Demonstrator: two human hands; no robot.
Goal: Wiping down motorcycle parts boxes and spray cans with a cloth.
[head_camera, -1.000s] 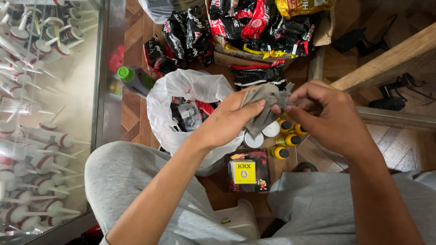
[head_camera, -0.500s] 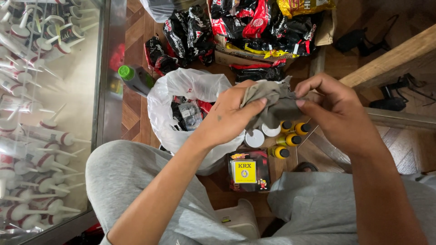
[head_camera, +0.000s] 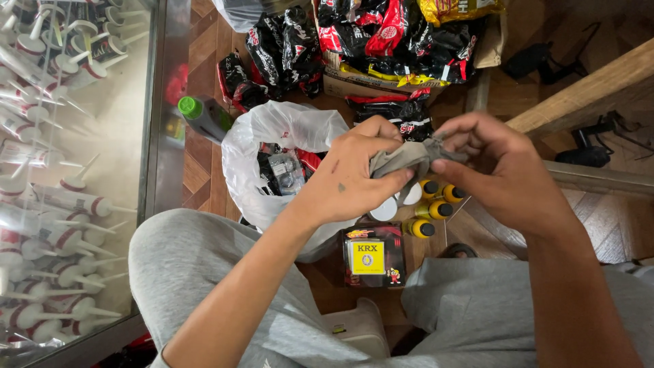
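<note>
Grey, soft and crumpled, a cloth [head_camera: 409,158] is bunched between both hands above the person's lap. The left hand [head_camera: 351,178] curls around its lower end, fingers closed on the fabric with the thumb pressed on top. The right hand [head_camera: 501,174] arches over from the other side, its fingertips pinching the upper folds. Just below sit small bottles [head_camera: 430,208] with round yellow and white caps. A thin, crinkly white plastic bag [head_camera: 272,136] gapes open beside the left wrist. A small black box [head_camera: 373,255] with a yellow label lies on the wooden floor [head_camera: 204,170] between the knees.
</note>
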